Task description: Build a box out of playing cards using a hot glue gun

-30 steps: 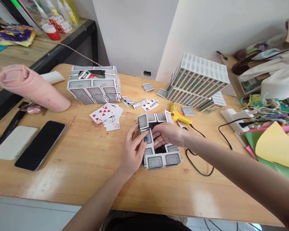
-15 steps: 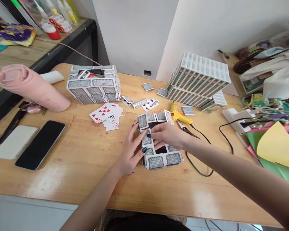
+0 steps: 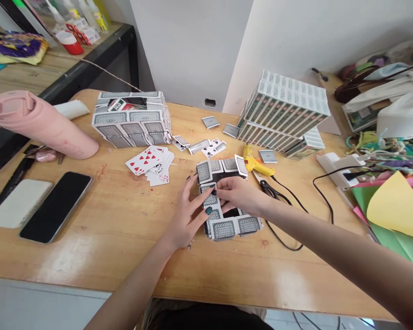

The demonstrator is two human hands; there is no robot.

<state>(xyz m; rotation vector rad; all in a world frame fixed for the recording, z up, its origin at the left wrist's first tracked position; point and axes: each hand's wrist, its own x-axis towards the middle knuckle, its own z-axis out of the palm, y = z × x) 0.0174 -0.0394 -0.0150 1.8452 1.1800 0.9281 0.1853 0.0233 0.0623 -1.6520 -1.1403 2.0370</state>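
By the look of it, the small box [image 3: 223, 230] is well along: backed cards cover its near edge, just on the wearer's side of the fingers, and run up the strip under them. Black shows in the opening below the right fingertips and beyond them; how much of the right edge is covered cannot be told behind that wrist. At the far right corner, past the fingers, a card [image 3: 240, 165] sticks up, so that spot seems unfinished.

The left hand [image 3: 185, 216] lies along the box's left side, fingers spread, thumb and forefinger touching the cards. The right hand [image 3: 241, 195] has thumb and forefinger closed on that strip's inner edge, apparently pinching it; its other fingers dip towards the opening.

Beyond the right fingers lie scissors [image 3: 271, 189], then a glue gun [image 3: 256, 164]; farther off, beyond the left fingers, stands a larger card-covered box [image 3: 127, 130].
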